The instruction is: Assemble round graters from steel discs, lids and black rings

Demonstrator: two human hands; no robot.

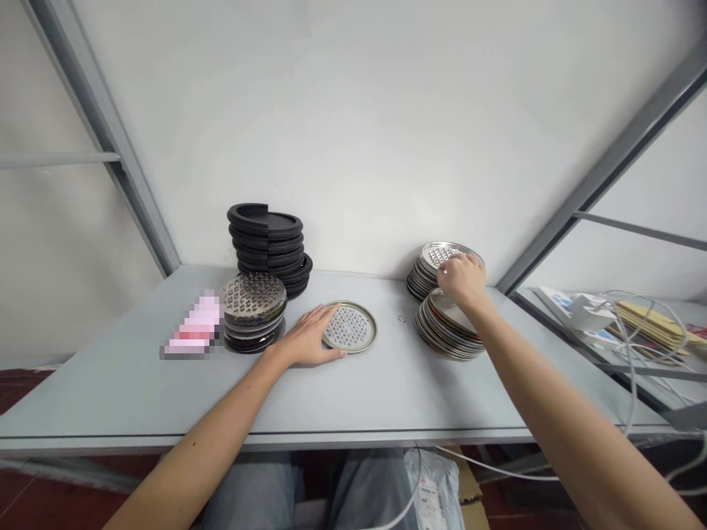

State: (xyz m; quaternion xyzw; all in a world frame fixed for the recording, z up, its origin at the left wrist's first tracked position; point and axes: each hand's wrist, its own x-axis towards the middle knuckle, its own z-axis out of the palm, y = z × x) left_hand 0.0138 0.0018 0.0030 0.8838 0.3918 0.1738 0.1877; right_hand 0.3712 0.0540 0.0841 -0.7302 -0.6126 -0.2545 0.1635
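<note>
A round perforated metal disc (353, 327) lies flat in the middle of the grey table (138, 383). My left hand (309, 338) rests open with its fingers against the disc's left rim. My right hand (462, 280) reaches to the back right, fingers curled on the top disc of a far stack of metal discs (428, 269). A second stack of metal discs (447, 327) stands just in front of it, under my wrist.
At the back left stands a tall pile of black round rings (270, 246), with a short stack of perforated discs on black bases (254, 309) in front. A pink blurred object (193, 331) lies left of it. Papers and cables (624, 316) cover the neighbouring table on the right.
</note>
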